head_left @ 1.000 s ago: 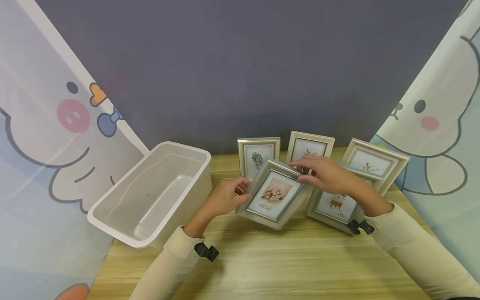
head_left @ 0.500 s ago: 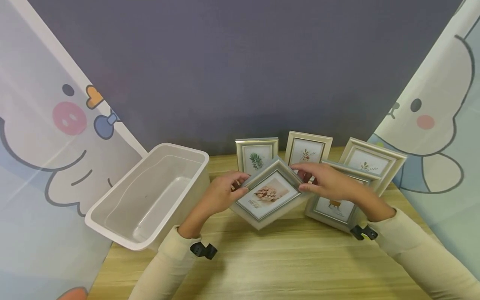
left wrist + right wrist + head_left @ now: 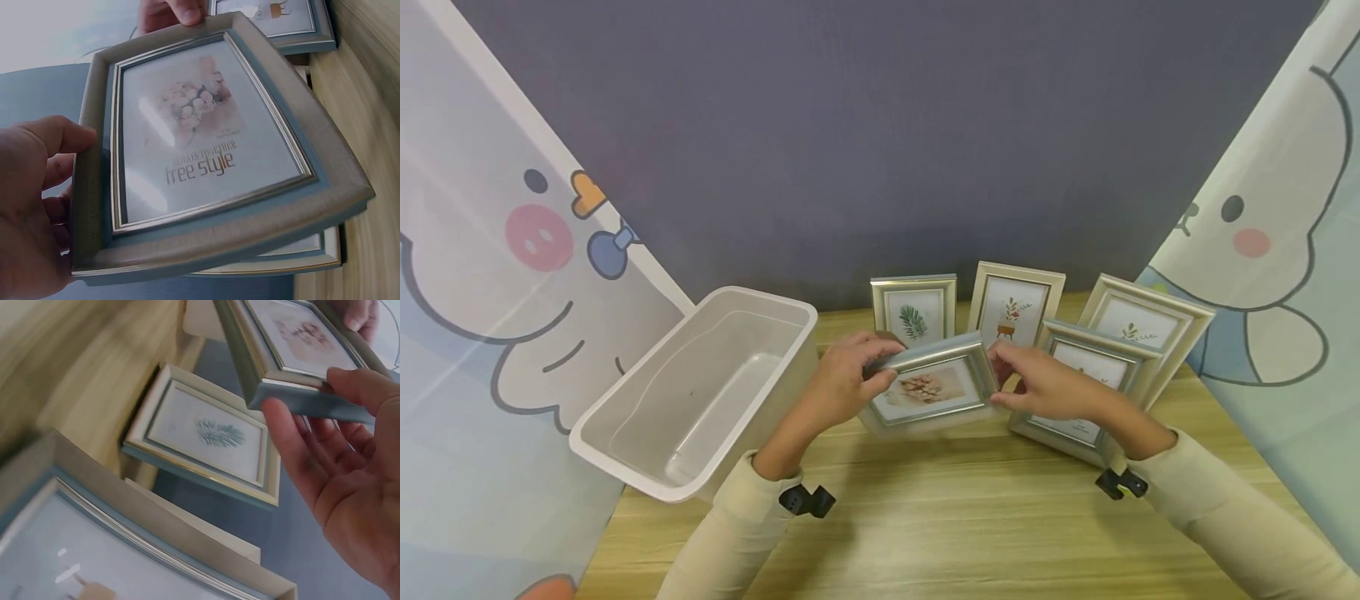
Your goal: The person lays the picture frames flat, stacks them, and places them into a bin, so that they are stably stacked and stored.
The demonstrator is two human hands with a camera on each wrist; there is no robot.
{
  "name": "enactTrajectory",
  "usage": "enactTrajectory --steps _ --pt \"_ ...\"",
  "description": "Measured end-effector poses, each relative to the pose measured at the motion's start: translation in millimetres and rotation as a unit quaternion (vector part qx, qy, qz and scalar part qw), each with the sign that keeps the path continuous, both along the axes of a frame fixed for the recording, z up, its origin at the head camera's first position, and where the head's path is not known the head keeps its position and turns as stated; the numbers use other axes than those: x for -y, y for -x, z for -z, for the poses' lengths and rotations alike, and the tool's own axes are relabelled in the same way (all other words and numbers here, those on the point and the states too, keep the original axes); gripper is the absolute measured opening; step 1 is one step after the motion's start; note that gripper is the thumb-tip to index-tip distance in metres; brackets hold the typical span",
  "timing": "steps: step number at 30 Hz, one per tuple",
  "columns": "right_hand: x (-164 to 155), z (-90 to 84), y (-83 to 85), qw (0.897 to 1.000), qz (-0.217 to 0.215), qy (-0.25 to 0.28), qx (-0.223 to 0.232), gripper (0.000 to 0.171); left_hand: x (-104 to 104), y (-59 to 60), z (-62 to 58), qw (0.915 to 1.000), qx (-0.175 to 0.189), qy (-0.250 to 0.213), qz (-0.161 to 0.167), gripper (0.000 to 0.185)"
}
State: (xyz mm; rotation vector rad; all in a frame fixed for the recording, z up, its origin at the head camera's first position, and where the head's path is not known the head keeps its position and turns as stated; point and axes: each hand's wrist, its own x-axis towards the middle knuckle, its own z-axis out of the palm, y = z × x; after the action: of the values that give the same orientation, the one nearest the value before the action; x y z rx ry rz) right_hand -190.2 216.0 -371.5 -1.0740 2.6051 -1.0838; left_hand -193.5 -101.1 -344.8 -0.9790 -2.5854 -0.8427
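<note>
I hold a silver-grey picture frame (image 3: 931, 387) with a pink flower print, lying landscape and just above the wooden table (image 3: 962, 525). My left hand (image 3: 868, 367) grips its left end, thumb on the front. My right hand (image 3: 1003, 375) holds the right end, thumb over the edge and fingers behind. In the left wrist view the frame (image 3: 206, 156) fills the picture, with my left hand (image 3: 37, 206) at its side. In the right wrist view my right hand (image 3: 337, 487) cups the frame's edge (image 3: 300, 356).
An empty white plastic bin (image 3: 760, 293) stands at the left. Behind the held frame, a leaf-print frame (image 3: 913, 308) and two more frames (image 3: 1017, 304) (image 3: 1142, 321) stand upright. A fourth frame (image 3: 1093, 367) leans in front at the right. Cartoon curtains hang on both sides.
The held frame has turned from a tilted, diamond-like pose to landscape. My right hand slid from its top edge to its right end; my left hand closed more over the left end.
</note>
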Motion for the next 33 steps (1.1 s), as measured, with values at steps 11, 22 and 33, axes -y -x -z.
enactTrajectory --steps 11,22,33 --pt "11.3 25.9 -9.5 0.998 0.013 0.052 0.023 0.038 -3.0 -9.1 -11.4 0.9955 -0.072 0.061 -0.005 0.03" --pt "17.0 44.0 -15.3 0.996 0.039 0.063 0.042 0.041 -4.6 -11.0 -12.9 0.9911 -0.091 0.097 0.008 0.026" --pt "7.6 40.6 -15.4 0.997 0.066 0.05 -0.003 0.021 10.8 -5.3 -9.2 0.9985 -0.03 0.032 -0.033 0.03"
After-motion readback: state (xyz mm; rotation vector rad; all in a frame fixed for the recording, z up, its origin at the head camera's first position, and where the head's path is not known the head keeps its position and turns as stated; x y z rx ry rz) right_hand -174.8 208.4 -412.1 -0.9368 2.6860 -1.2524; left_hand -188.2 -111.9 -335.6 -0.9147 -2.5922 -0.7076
